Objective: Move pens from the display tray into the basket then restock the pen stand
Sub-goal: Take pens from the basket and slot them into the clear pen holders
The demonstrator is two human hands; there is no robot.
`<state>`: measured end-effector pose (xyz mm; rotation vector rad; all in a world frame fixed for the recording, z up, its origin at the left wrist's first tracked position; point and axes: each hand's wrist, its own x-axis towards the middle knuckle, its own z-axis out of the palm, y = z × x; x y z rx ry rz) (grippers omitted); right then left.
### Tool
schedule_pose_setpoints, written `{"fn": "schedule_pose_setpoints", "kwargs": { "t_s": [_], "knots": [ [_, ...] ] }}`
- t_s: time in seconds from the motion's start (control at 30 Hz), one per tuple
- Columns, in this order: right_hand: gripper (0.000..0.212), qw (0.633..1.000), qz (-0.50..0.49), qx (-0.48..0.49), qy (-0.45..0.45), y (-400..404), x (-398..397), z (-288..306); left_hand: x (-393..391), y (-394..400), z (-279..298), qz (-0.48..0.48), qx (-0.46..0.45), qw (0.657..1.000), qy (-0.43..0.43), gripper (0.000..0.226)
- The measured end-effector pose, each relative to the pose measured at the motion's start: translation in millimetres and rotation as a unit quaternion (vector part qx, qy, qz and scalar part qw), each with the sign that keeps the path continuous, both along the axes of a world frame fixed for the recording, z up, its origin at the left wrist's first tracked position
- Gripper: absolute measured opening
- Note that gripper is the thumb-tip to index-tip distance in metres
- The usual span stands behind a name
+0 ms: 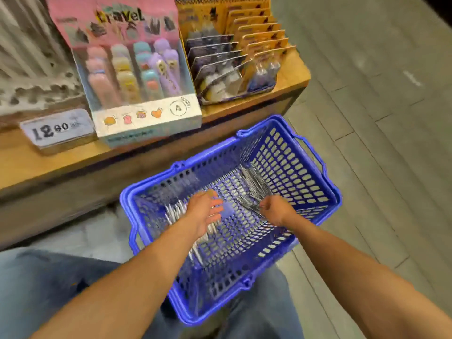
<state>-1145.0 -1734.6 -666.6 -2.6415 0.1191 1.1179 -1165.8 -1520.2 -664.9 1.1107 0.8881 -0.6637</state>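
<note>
Beside a wooden shelf (291, 77), blue basket (305, 184) holds pens (254, 189); hands' grip blurred, unclear.

Basket (305, 172) top open, both hands inside. Shelf (44, 165) edge crowds its far-left side; bare floor (381, 133) right. Pens (254, 189) litter bottom.

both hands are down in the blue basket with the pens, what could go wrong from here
1. The blue basket has open slots all over; thin pens could poke through or snag as the right hand gathers them.
2. The left hand lies open over a separate bunch of pens, so a grab may leave some behind.
3. The picture is blurred, so either grip may be unsure.
</note>
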Motion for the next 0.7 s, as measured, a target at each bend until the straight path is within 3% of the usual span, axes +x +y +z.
{"fn": "schedule_pose_setpoints", "kwargs": {
  "t_s": [0.13, 0.27, 0.47, 0.6, 0.7],
  "knots": [
    [0.011, 0.991, 0.094, -0.087, 0.043, -11, 22, -55, 6, -14, -49, 0.009, 0.004, 1.0, 0.01, 0.023],
    [0.032, 0.977, 0.148, -0.145, 0.047, -14, 42, -96, 9, -23, -79, 0.02, 0.018, 0.999, 0.027, 0.033],
    [0.036, 0.937, 0.265, -0.221, 0.046, -8, 50, -142, 10, -28, -110, 0.041, 0.026, 0.998, 0.049, 0.036],
    [0.034, 0.929, 0.304, -0.209, 0.024, -7, 52, -148, 10, -31, -123, 0.056, 0.034, 0.996, 0.056, 0.034],
    [0.025, 0.955, 0.27, -0.125, 0.005, 6, 64, -140, 12, -33, -128, 0.067, 0.035, 0.995, 0.058, 0.034]
  ]
}}
